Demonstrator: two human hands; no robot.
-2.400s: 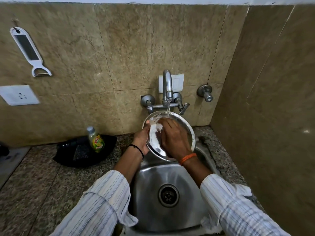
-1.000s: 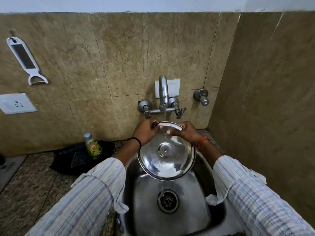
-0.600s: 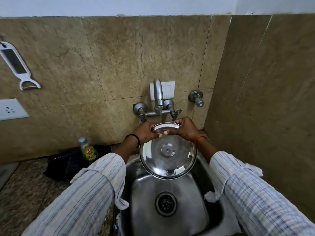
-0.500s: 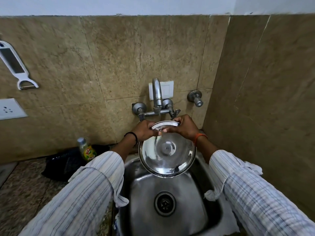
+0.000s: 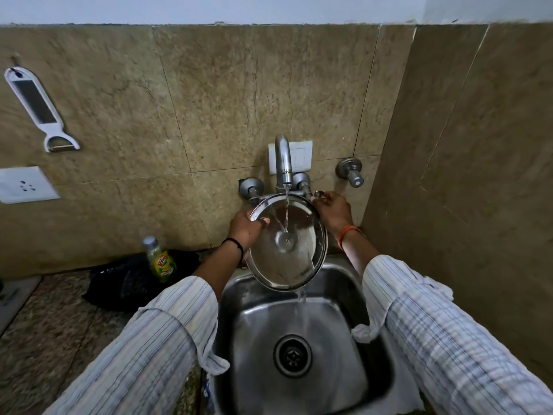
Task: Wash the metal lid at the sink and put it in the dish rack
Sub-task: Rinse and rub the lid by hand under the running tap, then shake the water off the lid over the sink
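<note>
Head view shows my left hand (image 5: 246, 227) clamped on the upper left rim of the metal lid (image 5: 287, 244), which I hold tilted over the back of the sink (image 5: 338, 277), its knob side turned up toward me and its lower edge dipping to the basin. Being round, the lid has no long axis; its face slopes from the wall down toward me. Water (image 5: 286, 205) runs from the tap (image 5: 282, 163) onto the lid's centre near the knob (image 5: 285, 240) and spills off the lower edge. My right hand (image 5: 332, 209) is off the lid, fingers curled at the tap's right handle (image 5: 316, 193); whether they grip it I cannot tell. On the tabletop (image 5: 45, 333) to the left, a small bottle (image 5: 160, 260) stands beside a black bag (image 5: 131, 280). A peeler (image 5: 39, 107) hangs on the wall above a socket (image 5: 25, 184).
</note>
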